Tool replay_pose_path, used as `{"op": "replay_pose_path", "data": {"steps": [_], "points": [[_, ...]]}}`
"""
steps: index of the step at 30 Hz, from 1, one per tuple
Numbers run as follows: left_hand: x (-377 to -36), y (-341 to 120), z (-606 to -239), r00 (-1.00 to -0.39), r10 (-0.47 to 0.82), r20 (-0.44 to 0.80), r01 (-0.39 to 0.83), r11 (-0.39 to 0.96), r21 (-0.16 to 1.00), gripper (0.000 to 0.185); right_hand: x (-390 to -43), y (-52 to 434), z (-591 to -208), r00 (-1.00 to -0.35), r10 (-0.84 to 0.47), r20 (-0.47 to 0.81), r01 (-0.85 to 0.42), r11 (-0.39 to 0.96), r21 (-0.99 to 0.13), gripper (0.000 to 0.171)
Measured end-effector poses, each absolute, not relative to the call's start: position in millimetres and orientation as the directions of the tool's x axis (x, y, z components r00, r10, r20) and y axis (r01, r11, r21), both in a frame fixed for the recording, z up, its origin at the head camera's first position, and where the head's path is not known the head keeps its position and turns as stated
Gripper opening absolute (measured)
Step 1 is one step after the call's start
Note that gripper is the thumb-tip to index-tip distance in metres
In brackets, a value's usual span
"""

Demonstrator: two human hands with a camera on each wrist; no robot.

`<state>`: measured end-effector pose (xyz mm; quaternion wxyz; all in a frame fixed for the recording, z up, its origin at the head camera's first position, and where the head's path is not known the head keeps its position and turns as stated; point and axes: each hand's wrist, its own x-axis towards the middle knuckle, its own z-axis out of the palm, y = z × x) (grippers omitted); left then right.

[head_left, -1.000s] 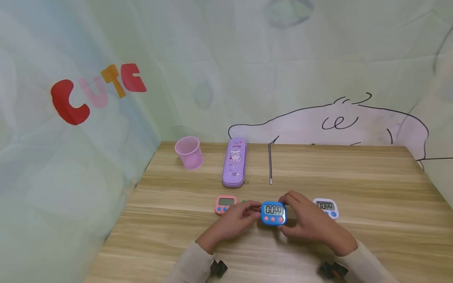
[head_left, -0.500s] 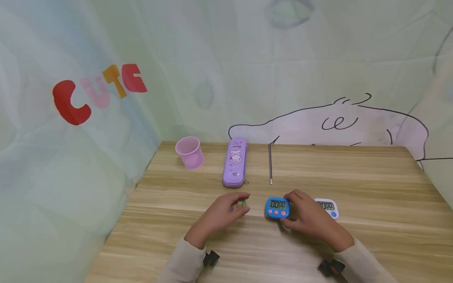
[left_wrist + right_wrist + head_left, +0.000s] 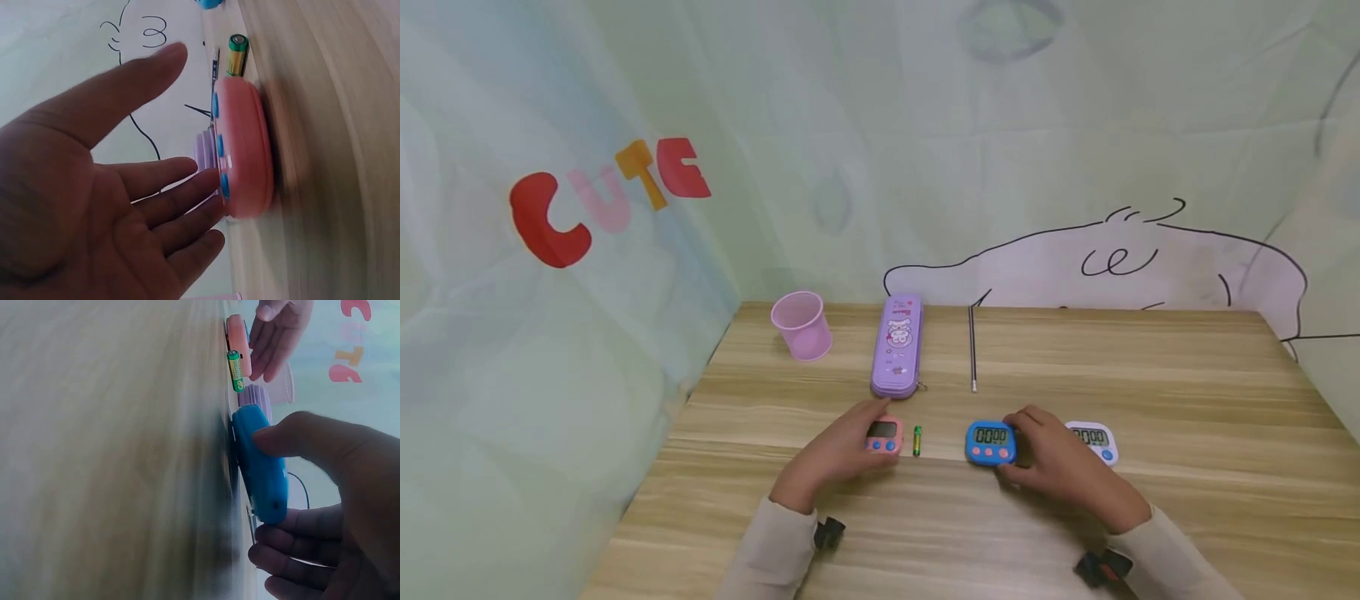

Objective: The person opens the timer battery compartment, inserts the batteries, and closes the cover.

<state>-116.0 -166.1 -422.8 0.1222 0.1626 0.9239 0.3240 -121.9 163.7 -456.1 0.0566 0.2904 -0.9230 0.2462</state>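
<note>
My right hand (image 3: 1063,467) holds a blue digital timer (image 3: 991,442) by its right end, with the thumb on the near edge and fingers at the far edge. The timer's screen reads 00:00. In the right wrist view the blue timer (image 3: 261,465) sits slightly tilted, at or just above the table. My left hand (image 3: 838,450) hovers around the left part of a pink timer (image 3: 883,435) with fingers spread. In the left wrist view the thumb is apart from the pink timer (image 3: 244,150); whether the fingertips touch it I cannot tell. A green-and-yellow battery (image 3: 917,441) lies just right of it.
A white timer (image 3: 1093,440) lies behind my right hand, partly hidden. Farther back on the wooden table (image 3: 1150,367) are a pink cup (image 3: 805,329), a purple pencil case (image 3: 897,346) and a dark pencil (image 3: 973,350). Fabric walls (image 3: 850,167) border the table's left and back.
My left hand has left the blue timer and moved left to the pink timer, uncovering the battery. The blue timer, held in my right hand, has been lowered and shifted slightly right.
</note>
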Motion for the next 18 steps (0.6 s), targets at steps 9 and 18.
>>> {"op": "replay_pose_path", "data": {"steps": [9,18], "points": [[-119.8,-173.7,-431.1,-0.919,0.365,-0.147,0.206,0.765,0.61,0.085,-121.7,165.7,-457.5,-0.836,-0.511,0.199,-0.544,0.726,-0.421,0.06],[-120.5,-173.3,-433.0,-0.924,0.338,-0.181,0.174,0.792,0.586,0.081,-120.4,165.6,-455.2,-0.841,-0.513,0.172,-0.533,0.73,-0.428,0.061]]}}
